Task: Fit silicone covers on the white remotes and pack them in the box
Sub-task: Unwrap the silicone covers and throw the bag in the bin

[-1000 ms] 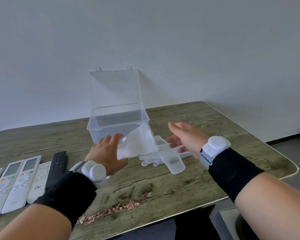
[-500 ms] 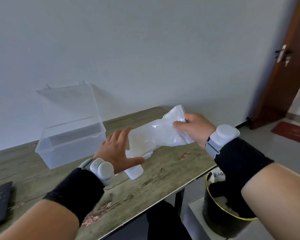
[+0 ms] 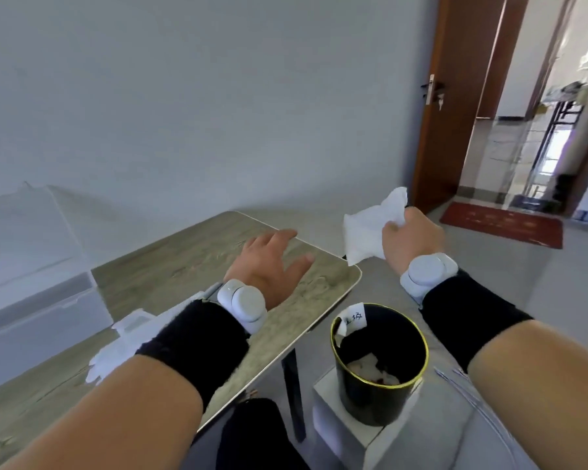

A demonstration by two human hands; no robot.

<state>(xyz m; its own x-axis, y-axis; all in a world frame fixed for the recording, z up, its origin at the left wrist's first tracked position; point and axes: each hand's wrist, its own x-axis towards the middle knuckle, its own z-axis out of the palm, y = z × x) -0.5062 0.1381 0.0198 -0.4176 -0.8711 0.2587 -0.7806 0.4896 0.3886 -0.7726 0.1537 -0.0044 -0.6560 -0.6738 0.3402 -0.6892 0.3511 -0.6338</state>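
Note:
My right hand [image 3: 409, 237] grips a crumpled clear plastic bag [image 3: 370, 228], held in the air beyond the table's right corner and above the floor. My left hand [image 3: 270, 262] hovers open, palm down, over the wooden table [image 3: 170, 262] near that corner. The clear plastic box [image 3: 38, 300] stands at the far left with its lid up. Pale silicone covers [image 3: 116, 347] lie on the table beside my left forearm, partly hidden by it. The white remotes are out of view.
A black bin with a yellow rim [image 3: 381, 364] stands on a white block below the table's right edge, with scraps inside and a paper label on its rim. A brown door [image 3: 455, 106] stands open at the right, with a red mat [image 3: 503, 223] beyond.
The view swung right, away from the remotes. My right hand carried the plastic bag to the right, off the table's edge. My left hand let go of it and stayed over the table.

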